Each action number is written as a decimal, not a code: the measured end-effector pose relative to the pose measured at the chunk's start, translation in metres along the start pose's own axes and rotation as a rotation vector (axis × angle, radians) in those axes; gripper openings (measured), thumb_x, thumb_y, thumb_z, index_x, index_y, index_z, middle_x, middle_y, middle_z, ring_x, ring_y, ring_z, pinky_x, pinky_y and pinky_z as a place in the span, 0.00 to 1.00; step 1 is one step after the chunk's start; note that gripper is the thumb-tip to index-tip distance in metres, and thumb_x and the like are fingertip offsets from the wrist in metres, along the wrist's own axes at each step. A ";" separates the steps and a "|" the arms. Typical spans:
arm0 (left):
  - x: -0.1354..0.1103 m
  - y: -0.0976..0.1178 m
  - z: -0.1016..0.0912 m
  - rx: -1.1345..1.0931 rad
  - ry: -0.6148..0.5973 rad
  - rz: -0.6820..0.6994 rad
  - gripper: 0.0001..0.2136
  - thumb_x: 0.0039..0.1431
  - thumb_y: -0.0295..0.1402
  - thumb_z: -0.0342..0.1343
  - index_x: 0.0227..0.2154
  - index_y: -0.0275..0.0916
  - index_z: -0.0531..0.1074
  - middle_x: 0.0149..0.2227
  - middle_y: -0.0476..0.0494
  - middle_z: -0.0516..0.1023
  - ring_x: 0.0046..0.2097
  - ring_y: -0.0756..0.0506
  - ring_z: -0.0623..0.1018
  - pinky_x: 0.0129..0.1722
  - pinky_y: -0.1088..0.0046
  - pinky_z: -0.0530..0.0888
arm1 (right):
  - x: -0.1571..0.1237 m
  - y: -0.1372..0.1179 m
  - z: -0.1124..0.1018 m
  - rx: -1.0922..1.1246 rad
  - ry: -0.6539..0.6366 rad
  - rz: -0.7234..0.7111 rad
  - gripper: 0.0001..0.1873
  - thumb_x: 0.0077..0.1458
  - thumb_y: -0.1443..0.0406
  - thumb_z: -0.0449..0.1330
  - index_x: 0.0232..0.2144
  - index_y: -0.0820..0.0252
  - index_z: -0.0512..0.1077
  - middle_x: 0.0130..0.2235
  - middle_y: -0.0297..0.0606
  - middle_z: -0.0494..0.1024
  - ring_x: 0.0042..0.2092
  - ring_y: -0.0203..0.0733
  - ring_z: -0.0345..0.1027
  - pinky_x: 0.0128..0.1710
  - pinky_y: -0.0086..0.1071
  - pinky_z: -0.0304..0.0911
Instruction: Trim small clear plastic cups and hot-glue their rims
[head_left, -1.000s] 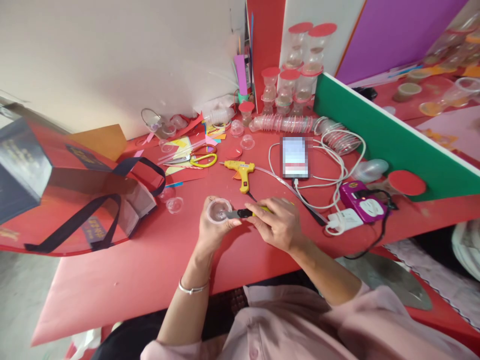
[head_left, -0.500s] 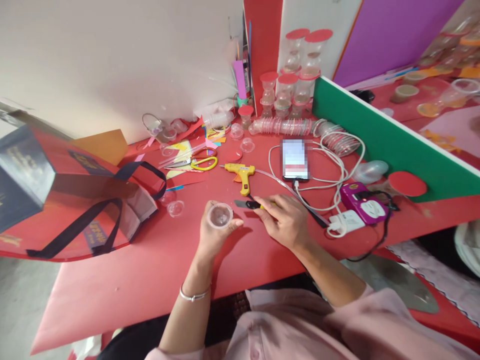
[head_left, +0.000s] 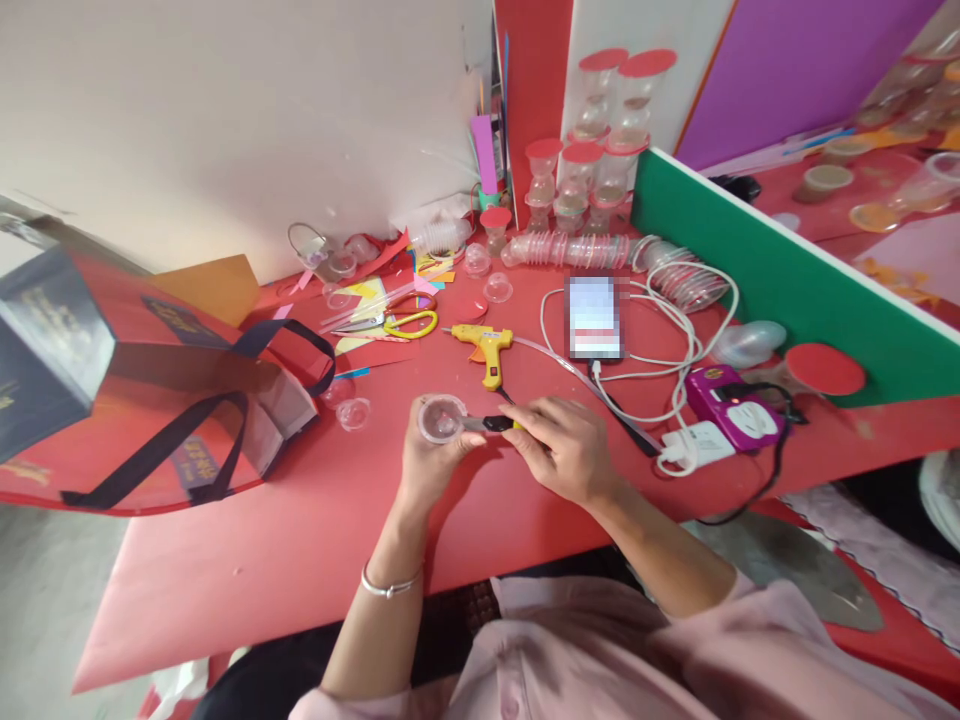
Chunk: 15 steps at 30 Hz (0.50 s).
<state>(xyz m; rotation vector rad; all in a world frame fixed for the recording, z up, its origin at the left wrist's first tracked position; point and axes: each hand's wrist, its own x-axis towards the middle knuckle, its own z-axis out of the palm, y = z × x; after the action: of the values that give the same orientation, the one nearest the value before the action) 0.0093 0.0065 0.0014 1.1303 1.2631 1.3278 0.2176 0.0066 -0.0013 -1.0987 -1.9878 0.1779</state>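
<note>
My left hand is wrapped round a small clear plastic cup, its round opening facing up toward me. In my right hand is a utility knife with a black and yellow handle. The knife's blade points left and meets the cup's rim on its right side; whether it cuts into the plastic I cannot tell. Just beyond my hands a yellow glue gun lies on the red table. Scissors with yellow and orange handles rest farther left, on paper scraps.
A red gift bag fills the left side. A phone with white cables, a purple power strip and a green divider stand right. Stacked clear cups and red-lidded hourglass shapes line the back. A loose clear cup lies left.
My right hand has brought the knife left, so its blade now touches the cup's rim. The cup has tilted and risen slightly in my left hand.
</note>
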 end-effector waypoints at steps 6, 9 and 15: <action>0.000 -0.001 -0.002 0.051 -0.031 0.067 0.31 0.38 0.38 0.80 0.43 0.41 0.69 0.39 0.49 0.76 0.36 0.48 0.78 0.38 0.71 0.75 | 0.000 0.000 0.000 -0.032 -0.035 -0.025 0.13 0.65 0.61 0.62 0.51 0.53 0.79 0.37 0.38 0.82 0.38 0.41 0.73 0.40 0.37 0.63; -0.001 0.002 -0.002 0.110 0.014 0.092 0.31 0.36 0.40 0.80 0.40 0.40 0.70 0.37 0.49 0.77 0.35 0.49 0.77 0.37 0.72 0.74 | -0.001 0.002 0.001 -0.068 -0.041 -0.031 0.13 0.65 0.60 0.63 0.50 0.53 0.80 0.37 0.38 0.82 0.38 0.42 0.73 0.40 0.37 0.62; -0.002 0.007 0.000 0.139 0.049 0.091 0.28 0.37 0.41 0.80 0.37 0.39 0.71 0.35 0.49 0.77 0.32 0.50 0.76 0.34 0.74 0.73 | -0.002 0.002 0.003 -0.073 -0.040 -0.031 0.14 0.65 0.60 0.64 0.51 0.52 0.80 0.37 0.38 0.82 0.38 0.41 0.73 0.40 0.37 0.62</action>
<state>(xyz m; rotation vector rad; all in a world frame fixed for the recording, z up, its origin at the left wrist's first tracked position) 0.0092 0.0045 0.0082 1.2719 1.3704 1.3588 0.2176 0.0071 -0.0051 -1.1174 -2.0594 0.1128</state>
